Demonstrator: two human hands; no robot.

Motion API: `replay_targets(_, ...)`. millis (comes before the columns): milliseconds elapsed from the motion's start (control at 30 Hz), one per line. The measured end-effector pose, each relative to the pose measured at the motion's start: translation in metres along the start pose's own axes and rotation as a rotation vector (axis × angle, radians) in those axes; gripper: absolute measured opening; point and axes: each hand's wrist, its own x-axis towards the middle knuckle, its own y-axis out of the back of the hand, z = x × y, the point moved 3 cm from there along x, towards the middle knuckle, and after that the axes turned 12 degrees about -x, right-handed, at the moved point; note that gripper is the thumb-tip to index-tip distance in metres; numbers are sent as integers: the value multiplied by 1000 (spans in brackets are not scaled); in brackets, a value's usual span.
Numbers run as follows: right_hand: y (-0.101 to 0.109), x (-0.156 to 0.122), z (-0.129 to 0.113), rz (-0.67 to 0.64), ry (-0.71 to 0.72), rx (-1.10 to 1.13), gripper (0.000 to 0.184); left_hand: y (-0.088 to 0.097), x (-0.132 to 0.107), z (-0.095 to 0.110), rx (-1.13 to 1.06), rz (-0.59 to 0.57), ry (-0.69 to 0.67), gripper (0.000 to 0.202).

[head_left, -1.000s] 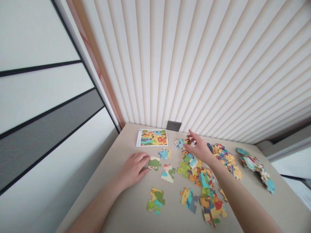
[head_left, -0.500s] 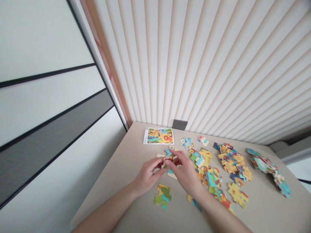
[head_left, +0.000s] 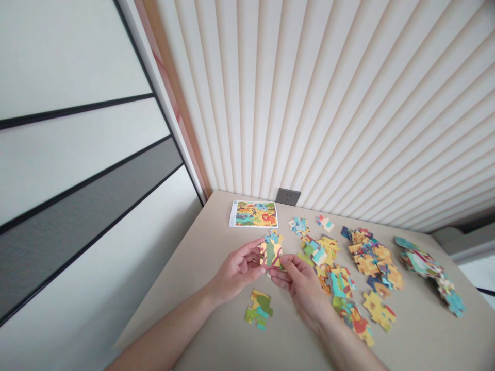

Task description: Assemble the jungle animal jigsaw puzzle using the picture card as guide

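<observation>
Between my two hands I hold a puzzle piece (head_left: 271, 254), yellow with green and dark red shapes, its printed side facing me. My left hand (head_left: 238, 270) grips its left and lower edge. The thumb and fingers of my right hand (head_left: 299, 281) pinch its lower right corner. Just behind it a blue and yellow puzzle piece (head_left: 274, 236) lies on the table, partly hidden. Nearer to me, below my hands, lies a green, yellow and blue puzzle section (head_left: 259, 309).
A printed picture card (head_left: 254, 214) lies at the back of the table (head_left: 201, 242). Right of my hands spreads a loose pile of puzzle pieces (head_left: 340, 281). Further right are an orange and blue pile (head_left: 373, 257) and another heap (head_left: 421, 263). A dark socket (head_left: 288, 196) sits at the wall.
The held piece has been turned so its printed face shows. My right hand has shifted down and right, from the top of the piece to its lower right corner.
</observation>
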Motion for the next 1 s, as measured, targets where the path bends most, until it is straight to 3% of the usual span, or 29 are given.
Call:
replay_targets(500,8,-8,5,3,107,-86,41,1,-2,2,168,-55,65,75)
replay_targets(733,5,-12,5,-5,107,-121,47,5,-4,15,600,-62,-121,68)
replay_targets(900,5,-12,1,-7,199,-314,51,10,-4,24,760,-69,-167,64)
replay_targets(1000,14,-12,-6,48,391,-595,45,11,-4,27,784,-38,-161,60)
